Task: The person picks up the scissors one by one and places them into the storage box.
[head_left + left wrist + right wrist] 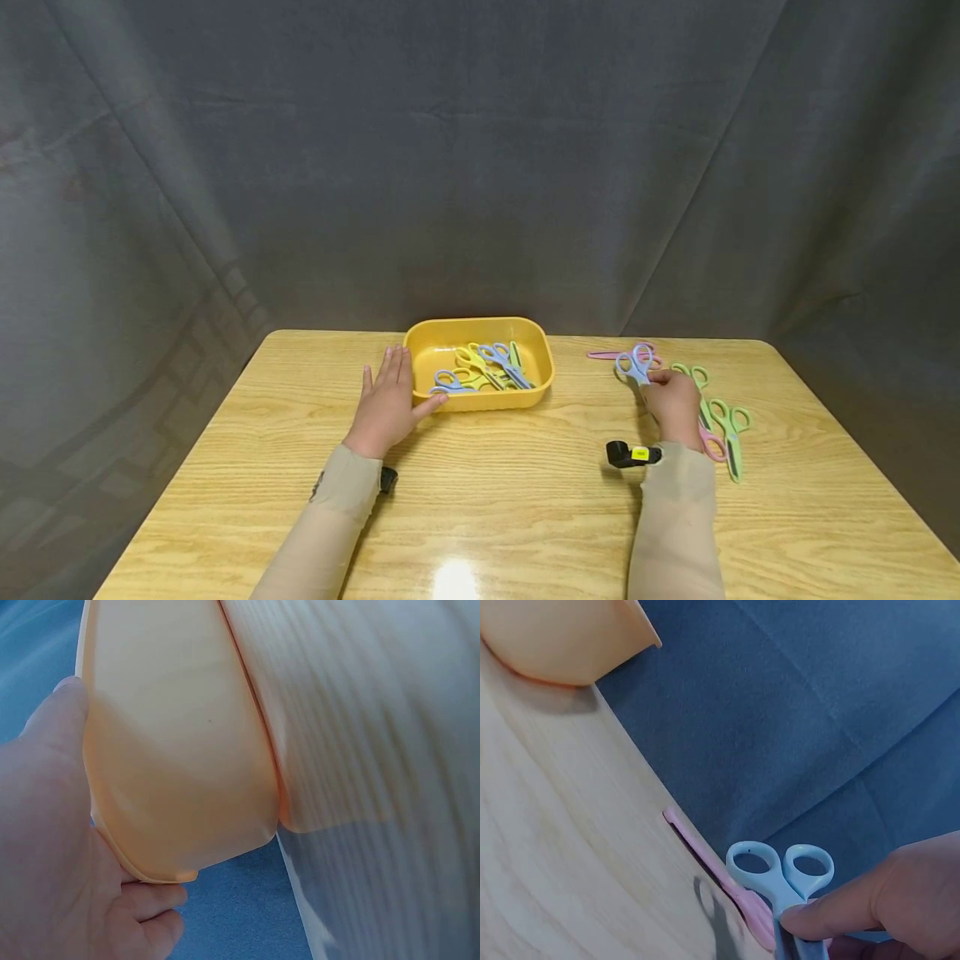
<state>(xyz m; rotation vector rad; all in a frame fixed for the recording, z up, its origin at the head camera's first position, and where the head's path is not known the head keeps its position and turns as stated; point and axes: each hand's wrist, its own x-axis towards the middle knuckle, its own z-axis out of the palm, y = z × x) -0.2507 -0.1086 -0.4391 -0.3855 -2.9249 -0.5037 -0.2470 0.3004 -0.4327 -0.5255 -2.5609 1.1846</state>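
Note:
My left hand (pixel 382 408) rests at the near left corner of a yellow plastic basket (pixel 487 402), with straight fingers along its left side and the thumb on the front rim. Inside lie several scissors, among them a yellow pair (pixel 470 358) and a blue pair (pixel 504 360). Over on the right, my right hand (pixel 675 406) pinches another pair of blue scissors (pixel 776 885) below the handle loops, which point up and away. Their blades are mostly hidden by the hand. Pink scissors (pixel 705 851) lie on the table just behind them.
To the right of my right hand lie green scissors (pixel 733 433), a second green pair (pixel 699 375) and a pink pair (pixel 712 446), partly overlapping. The wooden table (pixel 510 508) ends at a dark grey curtain (pixel 480 167) behind the basket. A wrist camera (pixel 626 454) sits on my right sleeve.

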